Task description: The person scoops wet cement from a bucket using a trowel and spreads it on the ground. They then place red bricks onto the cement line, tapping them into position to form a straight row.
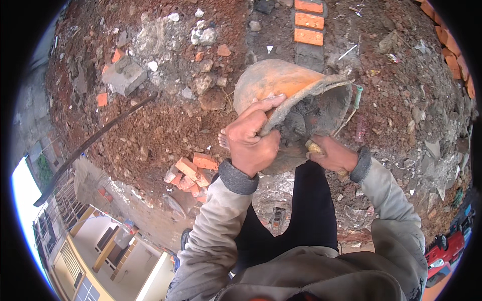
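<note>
An orange bucket [281, 80], caked with dried mortar, lies tipped in front of me with its mouth toward the right. My left hand [252, 139] is closed on the near side of its rim, fingers lying along the outer wall. Inside, wet grey mortar [306, 108] coats the wall. My right hand [334, 154] grips the yellowish handle of a trowel [314, 146] at the bucket's mouth. Its blade seems to reach into the mortar and is hard to make out. The bucket's wire handle with a green grip [358, 95] hangs at the right.
Orange bricks [309, 36] lie in a row on a grey mortar strip beyond the bucket. Broken bricks [193, 173] are heaped to the left. A grey block [124, 75] and a long dark pole [95, 145] lie farther left. More bricks [452, 55] line the far right edge.
</note>
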### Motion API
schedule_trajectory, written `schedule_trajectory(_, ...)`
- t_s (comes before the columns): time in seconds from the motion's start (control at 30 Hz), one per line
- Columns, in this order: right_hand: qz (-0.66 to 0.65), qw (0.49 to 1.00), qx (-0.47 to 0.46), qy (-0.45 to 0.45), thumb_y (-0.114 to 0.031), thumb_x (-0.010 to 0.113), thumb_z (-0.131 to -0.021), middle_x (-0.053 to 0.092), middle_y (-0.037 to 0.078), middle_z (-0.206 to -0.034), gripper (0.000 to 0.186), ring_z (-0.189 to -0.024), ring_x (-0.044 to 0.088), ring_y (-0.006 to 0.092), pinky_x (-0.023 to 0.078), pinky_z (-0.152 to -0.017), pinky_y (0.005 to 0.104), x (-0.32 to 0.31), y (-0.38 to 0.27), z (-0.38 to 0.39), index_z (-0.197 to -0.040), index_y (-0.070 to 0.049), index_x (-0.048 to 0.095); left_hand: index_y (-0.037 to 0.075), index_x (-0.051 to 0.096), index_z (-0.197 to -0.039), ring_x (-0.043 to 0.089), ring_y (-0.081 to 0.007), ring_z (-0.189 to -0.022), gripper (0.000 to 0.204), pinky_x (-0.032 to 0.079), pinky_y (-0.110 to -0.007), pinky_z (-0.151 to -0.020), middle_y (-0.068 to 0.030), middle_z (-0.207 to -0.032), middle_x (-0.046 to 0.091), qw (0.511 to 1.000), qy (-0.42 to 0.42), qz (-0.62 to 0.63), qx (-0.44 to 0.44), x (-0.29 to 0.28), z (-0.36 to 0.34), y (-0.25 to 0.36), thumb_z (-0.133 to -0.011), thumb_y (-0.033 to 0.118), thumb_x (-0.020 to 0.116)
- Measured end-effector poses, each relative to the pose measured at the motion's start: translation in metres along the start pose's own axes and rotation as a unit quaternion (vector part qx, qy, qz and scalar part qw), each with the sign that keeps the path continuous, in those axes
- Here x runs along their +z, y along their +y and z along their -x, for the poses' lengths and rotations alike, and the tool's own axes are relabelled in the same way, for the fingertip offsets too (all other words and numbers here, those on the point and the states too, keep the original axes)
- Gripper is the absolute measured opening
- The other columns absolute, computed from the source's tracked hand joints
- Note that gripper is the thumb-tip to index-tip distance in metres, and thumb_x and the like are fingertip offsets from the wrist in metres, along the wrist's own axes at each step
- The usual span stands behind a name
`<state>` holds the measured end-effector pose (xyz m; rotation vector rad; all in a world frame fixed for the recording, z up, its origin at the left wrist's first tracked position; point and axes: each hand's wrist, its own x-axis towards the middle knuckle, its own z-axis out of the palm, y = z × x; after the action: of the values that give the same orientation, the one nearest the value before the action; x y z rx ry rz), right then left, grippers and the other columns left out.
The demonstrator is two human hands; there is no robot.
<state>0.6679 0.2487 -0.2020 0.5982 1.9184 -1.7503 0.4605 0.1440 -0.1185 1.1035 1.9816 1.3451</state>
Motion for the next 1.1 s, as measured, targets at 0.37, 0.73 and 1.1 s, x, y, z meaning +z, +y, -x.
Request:
schedule_trajectory(0.37,0.218,0.957,-0.141,0.13,-0.018,0.065,-0.085,0.065,0.015,-0.085,0.036,-0.076,0.065,0.0333,0.051,-0.063,0.0435,0.043,-0.052,-0.051,-0.116,-0.001,0.059,-0.006,0.046,-0.066,0.063,-0.0221,-0.106,0.012,0.045,-0.03,-0.092,-0.0177,-0.117,0.067,0.976,0.175,-0.025,-0.127,-0.082,0.055,-0.055,-0.058,-0.011,0.053)
schedule_trajectory(0.73,0.173,0.984,0.037,0.001,-0.026,0.059,-0.09,0.066,0.029,-0.09,0.032,-0.09,0.065,0.0429,0.051,-0.075,0.0499,0.033,-0.066,-0.134,-0.101,0.005,0.061,-0.009,0.06,-0.075,0.064,-0.0333,-0.114,0.019,0.036,-0.05,-0.109,-0.0194,-0.112,0.069,0.981,0.167,-0.083,-0.042,-0.099,0.067,-0.093,-0.057,-0.011,0.055)
schedule_trajectory(1.1,-0.071,0.978,0.057,-0.186,-0.026,0.06,-0.091,0.063,0.017,-0.077,0.03,-0.065,0.064,0.0328,0.051,-0.071,0.04,0.05,-0.092,-0.142,-0.098,0.003,0.062,-0.008,0.054,-0.069,0.063,-0.0233,-0.104,0.014,0.046,-0.031,-0.091,-0.0193,-0.117,0.067,0.936,0.304,-0.038,-0.175,-0.139,0.081,-0.12,-0.055,-0.01,0.054)
